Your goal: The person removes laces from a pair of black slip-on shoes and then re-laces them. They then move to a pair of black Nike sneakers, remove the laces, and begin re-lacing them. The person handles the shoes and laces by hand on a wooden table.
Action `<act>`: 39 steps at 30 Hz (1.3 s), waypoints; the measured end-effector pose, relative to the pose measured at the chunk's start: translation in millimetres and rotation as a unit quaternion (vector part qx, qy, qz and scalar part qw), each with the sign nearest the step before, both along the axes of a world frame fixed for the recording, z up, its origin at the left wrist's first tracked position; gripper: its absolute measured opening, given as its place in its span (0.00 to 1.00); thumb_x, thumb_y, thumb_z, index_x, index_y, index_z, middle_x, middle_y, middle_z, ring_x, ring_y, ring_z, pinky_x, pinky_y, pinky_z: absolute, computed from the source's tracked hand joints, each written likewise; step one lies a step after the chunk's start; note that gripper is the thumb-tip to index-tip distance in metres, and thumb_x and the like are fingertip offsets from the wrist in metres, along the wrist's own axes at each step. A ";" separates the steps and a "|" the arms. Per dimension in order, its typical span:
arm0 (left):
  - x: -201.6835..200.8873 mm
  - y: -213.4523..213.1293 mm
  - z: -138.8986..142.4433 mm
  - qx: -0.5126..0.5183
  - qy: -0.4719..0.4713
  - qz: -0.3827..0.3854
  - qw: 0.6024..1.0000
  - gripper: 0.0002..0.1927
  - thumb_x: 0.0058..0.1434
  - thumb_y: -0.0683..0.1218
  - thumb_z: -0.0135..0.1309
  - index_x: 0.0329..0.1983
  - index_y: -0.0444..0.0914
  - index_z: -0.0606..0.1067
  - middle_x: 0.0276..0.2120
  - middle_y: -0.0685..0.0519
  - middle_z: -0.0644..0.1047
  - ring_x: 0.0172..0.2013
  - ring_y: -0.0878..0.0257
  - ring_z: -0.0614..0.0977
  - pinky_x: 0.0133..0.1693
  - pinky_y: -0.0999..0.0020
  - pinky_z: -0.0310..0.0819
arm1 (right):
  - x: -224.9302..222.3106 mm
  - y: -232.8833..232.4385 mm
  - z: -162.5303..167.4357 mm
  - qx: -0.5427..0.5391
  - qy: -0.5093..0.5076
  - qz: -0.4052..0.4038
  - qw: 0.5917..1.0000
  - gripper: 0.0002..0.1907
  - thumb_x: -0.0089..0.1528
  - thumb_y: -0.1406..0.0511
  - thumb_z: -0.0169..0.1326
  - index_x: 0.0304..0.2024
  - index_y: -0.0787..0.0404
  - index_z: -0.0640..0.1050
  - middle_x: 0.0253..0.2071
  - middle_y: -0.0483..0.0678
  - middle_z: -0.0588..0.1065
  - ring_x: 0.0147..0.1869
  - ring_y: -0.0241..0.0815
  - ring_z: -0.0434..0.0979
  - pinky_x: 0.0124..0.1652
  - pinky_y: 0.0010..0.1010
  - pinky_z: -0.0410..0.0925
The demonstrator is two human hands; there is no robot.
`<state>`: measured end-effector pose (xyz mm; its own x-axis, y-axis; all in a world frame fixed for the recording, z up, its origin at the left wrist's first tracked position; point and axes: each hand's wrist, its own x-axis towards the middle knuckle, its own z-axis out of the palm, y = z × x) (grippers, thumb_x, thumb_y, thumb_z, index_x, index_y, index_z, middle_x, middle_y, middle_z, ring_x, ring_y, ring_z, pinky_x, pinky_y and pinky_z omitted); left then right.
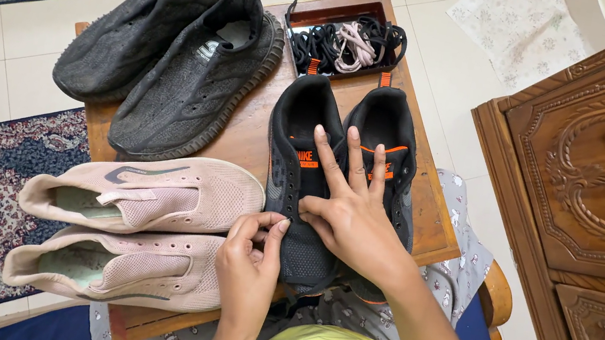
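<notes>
The right hand (349, 206) lies flat and open, fingers spread, on the pair of black mesh trainers with orange trim (338, 176); it presses down across the tongues of both shoes and grips nothing. The left hand (249, 263) is pinched shut at the toe of the left shoe of that black pair, thumb and forefinger closed on something at the lace holes (too small to make out what). The black trainers stand side by side near the right edge of the small brown wooden table (437, 216), toes at the near edge and heels pointing towards the far edge.

Just beside the left hand, at the near left corner of the table, lies a pair of pale pink knit slip-on shoes (138, 237), turned sideways with their toes towards the black trainers and their heels hanging past the left edge. At the far left corner sits a pair of dark grey knit slip-on shoes (175, 53), set at a slant and touching each other. At the far edge, behind the black trainers, a shallow black tray (294, 19) holds a tangle of black and pale pink shoelaces (347, 43).
</notes>
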<state>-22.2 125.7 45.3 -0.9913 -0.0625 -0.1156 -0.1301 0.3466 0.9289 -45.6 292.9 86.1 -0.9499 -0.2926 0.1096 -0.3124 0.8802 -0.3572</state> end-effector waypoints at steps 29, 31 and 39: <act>0.0 6.5 -7.1 -0.140 0.061 -0.059 0.987 0.33 0.47 0.57 0.70 0.50 0.35 0.72 0.35 0.49 0.75 0.30 0.55 0.76 0.36 0.58 0.73 | -25.0 61.3 57.7 -0.097 0.037 -0.014 0.994 0.05 0.61 0.72 0.59 0.40 0.64 0.79 0.74 0.58 0.58 0.64 0.55 0.74 0.50 0.39 0.72; -0.2 6.5 -6.2 -0.138 0.053 -0.060 0.987 0.33 0.47 0.56 0.70 0.50 0.35 0.72 0.35 0.49 0.75 0.30 0.56 0.76 0.35 0.58 0.73 | -29.4 65.9 57.3 -0.101 0.083 0.014 0.991 0.05 0.62 0.73 0.58 0.40 0.64 0.79 0.71 0.59 0.62 0.68 0.57 0.72 0.55 0.37 0.74; -0.5 5.9 -2.8 -0.125 0.057 -0.065 0.988 0.34 0.47 0.55 0.70 0.52 0.34 0.72 0.35 0.49 0.75 0.29 0.57 0.75 0.34 0.59 0.72 | -41.7 72.3 59.0 -0.205 0.087 -0.136 0.965 0.11 0.67 0.71 0.53 0.53 0.65 0.77 0.43 0.50 0.79 0.41 0.38 0.81 0.39 0.29 0.73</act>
<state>-22.6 131.7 42.5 -0.9985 0.0540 0.0000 0.0311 0.5742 0.8182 -87.4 365.2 145.1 -0.9420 0.0681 0.3286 -0.1759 0.7339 -0.6561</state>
